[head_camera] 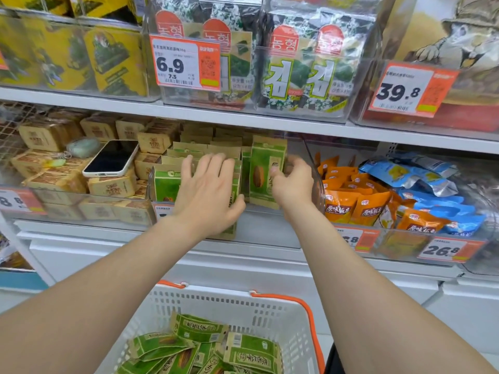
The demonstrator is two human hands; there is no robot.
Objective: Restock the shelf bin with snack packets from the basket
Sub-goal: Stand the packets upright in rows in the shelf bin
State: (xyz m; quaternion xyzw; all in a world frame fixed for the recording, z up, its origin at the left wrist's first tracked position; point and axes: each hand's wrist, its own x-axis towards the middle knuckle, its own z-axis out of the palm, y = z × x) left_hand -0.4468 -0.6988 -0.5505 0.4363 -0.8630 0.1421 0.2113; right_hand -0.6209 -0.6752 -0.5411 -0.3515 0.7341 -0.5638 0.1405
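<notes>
Right below me sits the white basket (243, 306) with orange handles, and loose green snack packets (199, 330) lie jumbled in it. Both my arms reach over it to the shelf.

My left hand (208, 190) is spread flat, fingers straight and apart. Its palm presses against the front rows of green packets (164, 182) standing in the clear shelf bin (264, 225), and the thumb hangs low beside them. My right hand (293, 184) is curled, pinching the right edge of one upright packet (266, 171) with the thumb on its printed face. That packet stands at the right end of the rows, close to the bin's clear side wall, with bare bin floor in front of it.

Left of this bin, brown wrapped packets (54, 133) are stacked, with a phone (110, 157) lying screen-up on top and a small pale green case (82, 147) beside it. To the right, orange packets (348, 203) stand in the next bin, and blue packets (421, 179) are heaped past them.

On the shelf above are seaweed packs (302, 71) in clear bins with a price tag (185, 63) reading 6.9, yellow packs (113, 60) to their left, and a second tag (410, 89) reading 39.8 to the right.
</notes>
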